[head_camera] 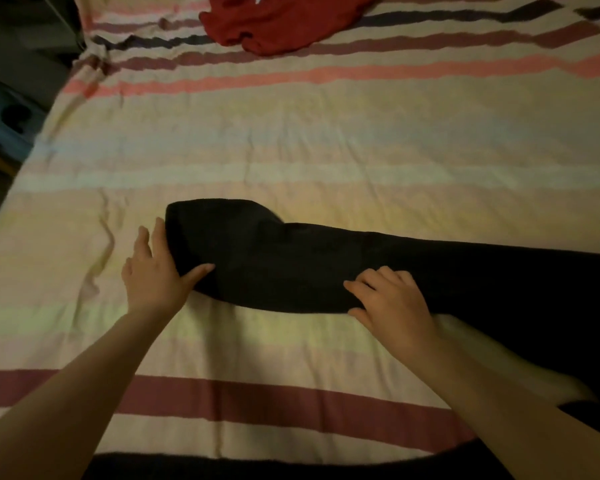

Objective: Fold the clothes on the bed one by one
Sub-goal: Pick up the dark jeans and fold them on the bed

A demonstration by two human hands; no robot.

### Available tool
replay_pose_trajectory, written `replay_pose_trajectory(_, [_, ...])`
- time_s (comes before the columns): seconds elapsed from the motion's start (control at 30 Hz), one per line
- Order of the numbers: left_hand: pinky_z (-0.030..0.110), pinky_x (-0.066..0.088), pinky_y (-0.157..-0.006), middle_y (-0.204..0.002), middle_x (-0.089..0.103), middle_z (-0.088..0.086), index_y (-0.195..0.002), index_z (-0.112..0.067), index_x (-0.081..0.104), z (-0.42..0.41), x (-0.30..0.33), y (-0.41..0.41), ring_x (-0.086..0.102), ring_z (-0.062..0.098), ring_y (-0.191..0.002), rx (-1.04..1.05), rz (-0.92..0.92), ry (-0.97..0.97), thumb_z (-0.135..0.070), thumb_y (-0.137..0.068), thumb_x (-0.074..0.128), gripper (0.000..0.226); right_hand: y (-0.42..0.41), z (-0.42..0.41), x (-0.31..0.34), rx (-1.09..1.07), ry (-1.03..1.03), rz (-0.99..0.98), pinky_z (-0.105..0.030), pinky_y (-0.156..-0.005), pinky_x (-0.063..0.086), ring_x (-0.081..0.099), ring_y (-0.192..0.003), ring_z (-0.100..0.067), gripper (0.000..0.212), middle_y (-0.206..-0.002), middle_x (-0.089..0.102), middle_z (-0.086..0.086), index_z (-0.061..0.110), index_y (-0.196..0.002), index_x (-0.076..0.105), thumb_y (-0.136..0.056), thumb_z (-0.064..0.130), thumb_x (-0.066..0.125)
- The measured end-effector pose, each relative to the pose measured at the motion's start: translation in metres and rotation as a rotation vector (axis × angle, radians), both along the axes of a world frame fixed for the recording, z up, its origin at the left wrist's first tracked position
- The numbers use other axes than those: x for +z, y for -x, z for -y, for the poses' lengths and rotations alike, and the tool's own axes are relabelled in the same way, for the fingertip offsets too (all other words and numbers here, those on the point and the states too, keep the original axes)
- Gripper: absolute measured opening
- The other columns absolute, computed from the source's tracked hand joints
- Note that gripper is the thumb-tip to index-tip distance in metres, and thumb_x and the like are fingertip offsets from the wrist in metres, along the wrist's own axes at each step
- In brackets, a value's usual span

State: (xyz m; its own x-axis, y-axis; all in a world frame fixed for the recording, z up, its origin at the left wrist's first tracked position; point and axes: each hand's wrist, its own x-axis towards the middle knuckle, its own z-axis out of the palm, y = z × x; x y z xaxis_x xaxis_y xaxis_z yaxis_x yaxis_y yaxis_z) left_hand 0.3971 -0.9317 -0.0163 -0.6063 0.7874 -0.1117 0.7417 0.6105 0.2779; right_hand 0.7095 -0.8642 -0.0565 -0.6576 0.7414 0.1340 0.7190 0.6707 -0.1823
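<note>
A black garment [291, 258] lies stretched across the striped bed [326, 150], its rounded end at the left and the rest running off to the right. My left hand [153, 268] holds that left end, thumb on top of the cloth and fingers along its edge. My right hand [392, 303] rests on the near edge of the garment with its fingers curled into the cloth. A crumpled red garment [281, 19] with white print lies at the far side of the bed.
The bed's left edge [25, 161] drops to a dark floor with dim objects. A wide stretch of bare sheet lies between the black and the red garment. A dark strip [257, 465] runs along the near edge.
</note>
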Motion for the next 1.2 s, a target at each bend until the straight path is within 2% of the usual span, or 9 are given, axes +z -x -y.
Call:
replay_pose_trajectory(0.1, [0.049, 0.044, -0.098, -0.138, 0.049, 0.016, -0.148, -0.01, 0.024, -0.007, 0.002, 0.012, 0.05, 0.036, -0.123, 0.152, 0.39, -0.142, -0.032, -0.081, 0.072, 0.085, 0.007, -0.004, -0.006, 0.013, -0.03, -0.074, -0.032, -0.053, 0.048, 0.061, -0.063, -0.022, 0.021, -0.072, 0.066, -0.003, 0.014, -0.077, 0.073, -0.061, 0.019, 0.086])
replay_pose_trajectory(0.17, [0.042, 0.052, -0.087, -0.123, 0.061, 0.014, -0.138, -0.007, 0.043, -0.012, 0.002, 0.019, 0.06, 0.033, -0.109, 0.19, 0.479, -0.215, -0.026, -0.079, 0.074, 0.069, 0.01, -0.009, -0.006, -0.034, -0.031, -0.164, -0.031, -0.049, 0.046, 0.06, -0.058, -0.022, 0.007, -0.067, 0.064, -0.004, 0.011, -0.074, 0.07, -0.074, 0.016, 0.076])
replay_pose_trajectory(0.27, [0.03, 0.054, -0.066, -0.1, 0.067, 0.008, -0.12, -0.007, 0.059, -0.02, 0.007, 0.024, 0.066, 0.028, -0.094, 0.213, 0.578, -0.337, -0.022, -0.078, 0.075, 0.047, 0.015, -0.02, 0.006, -0.119, -0.001, -0.265, -0.032, -0.048, 0.048, 0.058, -0.057, -0.021, 0.03, -0.066, 0.063, -0.004, 0.01, -0.077, 0.066, -0.088, 0.027, 0.043])
replay_pose_trajectory(0.33, [0.026, 0.052, -0.063, -0.094, 0.066, 0.005, -0.113, -0.009, 0.061, -0.027, 0.014, 0.023, 0.065, 0.026, -0.091, 0.214, 0.641, -0.415, -0.022, -0.08, 0.073, 0.038, 0.017, -0.032, 0.016, -0.179, 0.057, -0.318, -0.034, -0.053, 0.049, 0.057, -0.06, -0.023, 0.03, -0.068, 0.062, -0.004, 0.01, -0.08, 0.063, -0.091, 0.027, 0.041])
replay_pose_trajectory(0.57, [0.038, 0.051, -0.09, -0.111, 0.066, 0.009, -0.135, -0.029, 0.042, -0.053, 0.039, 0.019, 0.065, 0.02, -0.102, 0.204, 0.995, -0.496, -0.029, -0.055, 0.081, 0.09, 0.021, -0.083, 0.045, -0.368, 0.116, -0.382, -0.034, -0.059, 0.043, 0.055, -0.067, -0.025, 0.016, -0.075, 0.061, -0.008, 0.007, -0.09, 0.06, -0.095, 0.018, 0.05])
replay_pose_trajectory(0.7, [0.036, 0.053, -0.085, -0.129, 0.055, 0.006, -0.139, -0.03, 0.039, -0.072, 0.039, 0.018, 0.059, 0.016, -0.106, 0.11, 0.868, -0.42, -0.005, -0.066, 0.081, 0.088, 0.025, -0.112, 0.052, -0.428, 0.132, -0.338, -0.032, -0.061, 0.042, 0.056, -0.071, -0.025, 0.017, -0.077, 0.061, -0.006, 0.011, -0.094, 0.061, -0.096, 0.022, 0.05])
replay_pose_trajectory(0.87, [0.044, 0.053, -0.091, -0.119, 0.058, 0.002, -0.123, -0.022, 0.056, -0.097, 0.038, 0.02, 0.058, 0.027, -0.112, 0.08, 0.753, -0.528, -0.014, -0.069, 0.081, 0.059, 0.03, -0.138, 0.052, -0.439, 0.114, -0.307, -0.034, -0.06, 0.045, 0.056, -0.07, -0.028, 0.018, -0.079, 0.064, -0.011, 0.01, -0.096, 0.062, -0.096, 0.024, 0.05])
replay_pose_trajectory(1.07, [0.042, 0.042, -0.104, -0.152, 0.03, 0.003, -0.141, -0.027, 0.036, -0.122, 0.03, 0.022, 0.037, 0.028, -0.134, 0.031, 0.812, -0.414, -0.006, -0.065, 0.082, 0.092, 0.03, -0.157, 0.04, -0.491, 0.135, -0.259, -0.03, -0.059, 0.037, 0.051, -0.068, -0.024, 0.02, -0.081, 0.063, -0.012, 0.009, -0.097, 0.062, -0.096, 0.025, 0.051])
replay_pose_trajectory(1.2, [0.036, 0.049, -0.091, -0.135, 0.049, 0.005, -0.131, -0.017, 0.047, -0.145, 0.023, 0.025, 0.051, 0.028, -0.121, 0.083, 0.662, -0.481, 0.0, -0.073, 0.076, 0.067, 0.034, -0.174, 0.032, -0.542, 0.164, -0.228, -0.031, -0.062, 0.042, 0.058, -0.078, -0.031, 0.02, -0.086, 0.065, -0.013, 0.01, -0.096, 0.064, -0.095, 0.026, 0.053])
